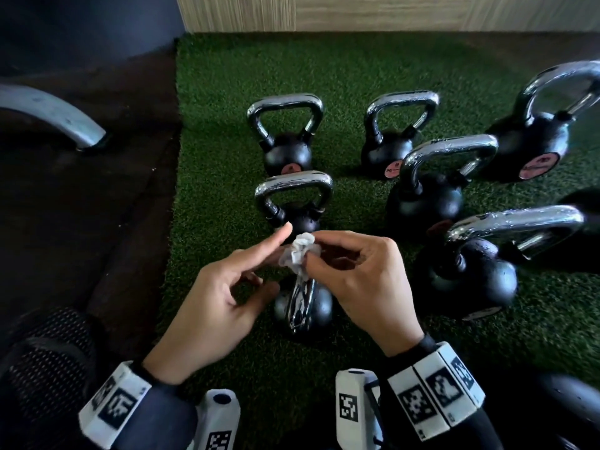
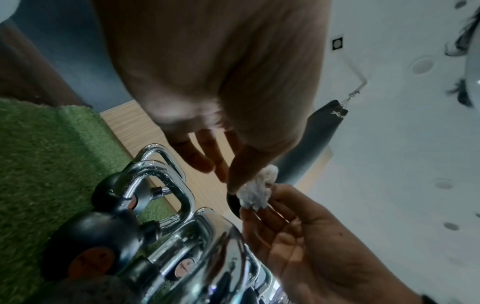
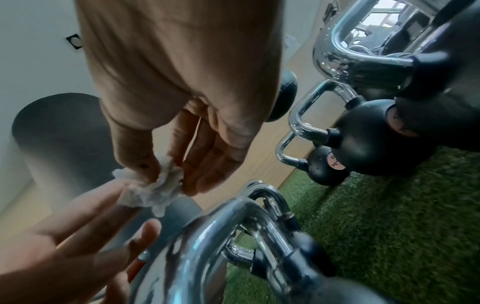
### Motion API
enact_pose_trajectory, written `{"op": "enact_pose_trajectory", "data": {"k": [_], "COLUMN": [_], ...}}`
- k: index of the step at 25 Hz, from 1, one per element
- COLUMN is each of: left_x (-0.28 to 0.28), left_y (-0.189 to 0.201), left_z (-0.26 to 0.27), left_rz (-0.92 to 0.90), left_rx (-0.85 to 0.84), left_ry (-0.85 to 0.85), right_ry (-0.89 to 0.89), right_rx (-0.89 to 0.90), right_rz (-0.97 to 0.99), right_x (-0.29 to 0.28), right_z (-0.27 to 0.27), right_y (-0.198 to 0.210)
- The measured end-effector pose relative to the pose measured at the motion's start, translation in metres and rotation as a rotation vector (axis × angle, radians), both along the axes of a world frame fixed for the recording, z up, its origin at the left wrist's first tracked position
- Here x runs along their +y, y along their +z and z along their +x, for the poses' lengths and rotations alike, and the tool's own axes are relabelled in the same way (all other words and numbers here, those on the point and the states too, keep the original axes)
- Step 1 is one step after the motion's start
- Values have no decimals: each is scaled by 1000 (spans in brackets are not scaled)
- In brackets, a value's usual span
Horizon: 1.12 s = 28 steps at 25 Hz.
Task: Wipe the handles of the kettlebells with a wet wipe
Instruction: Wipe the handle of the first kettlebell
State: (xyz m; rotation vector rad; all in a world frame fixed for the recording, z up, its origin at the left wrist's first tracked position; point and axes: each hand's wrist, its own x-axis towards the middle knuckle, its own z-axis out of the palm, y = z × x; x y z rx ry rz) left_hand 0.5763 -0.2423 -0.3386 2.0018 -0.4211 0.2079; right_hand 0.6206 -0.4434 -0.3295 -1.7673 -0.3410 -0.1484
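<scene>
A crumpled white wet wipe (image 1: 299,251) is held in the air above the nearest kettlebell (image 1: 319,308), whose chrome handle (image 1: 301,303) points toward me. My right hand (image 1: 313,253) pinches the wipe between thumb and forefinger; the right wrist view shows that pinch on the wipe (image 3: 155,186). My left hand (image 1: 259,254) has its fingers straight, and the fingertips (image 3: 122,195) touch the wipe from the side. In the left wrist view my left thumb (image 2: 240,170) lies against the wipe (image 2: 257,193). Several other black kettlebells with wet chrome handles (image 1: 285,105) stand beyond.
The kettlebells stand on green turf (image 1: 220,92); the bigger ones crowd the right side (image 1: 532,131). A dark rubber floor (image 1: 81,206) with a curved grey metal foot (image 1: 52,112) lies to the left. A wooden wall base (image 1: 389,11) closes the far end.
</scene>
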Motion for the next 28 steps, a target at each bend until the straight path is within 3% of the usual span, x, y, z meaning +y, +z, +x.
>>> {"op": "enact_pose_trajectory", "data": {"k": [3, 6, 9, 12, 15, 19, 23, 28], "left_x": [11, 17, 1, -14, -17, -17, -17, -11], "left_y": [-24, -60, -93, -108, -107, -103, -100, -98], "left_z": [16, 30, 37, 38, 40, 40, 38, 45], "left_rz": [182, 444, 475, 400, 356, 324, 308, 323], "left_rx": [84, 368, 229, 81, 48, 83, 174, 272], "left_ry": [64, -184, -342, -177, -130, -150, -95, -152], "right_ry": [-219, -370, -299, -263, -258, -328, -264, -198], "right_rx": [71, 210, 295, 293, 219, -84, -70, -374], "right_rz": [-102, -189, -276, -311, -337, -300, -287, -280], "right_x": [-14, -18, -6, 2, 4, 7, 4, -1], "right_z": [13, 22, 26, 31, 37, 38, 41, 29], "right_y": [-18, -45, -69, -81, -80, -77, -74, -60]}}
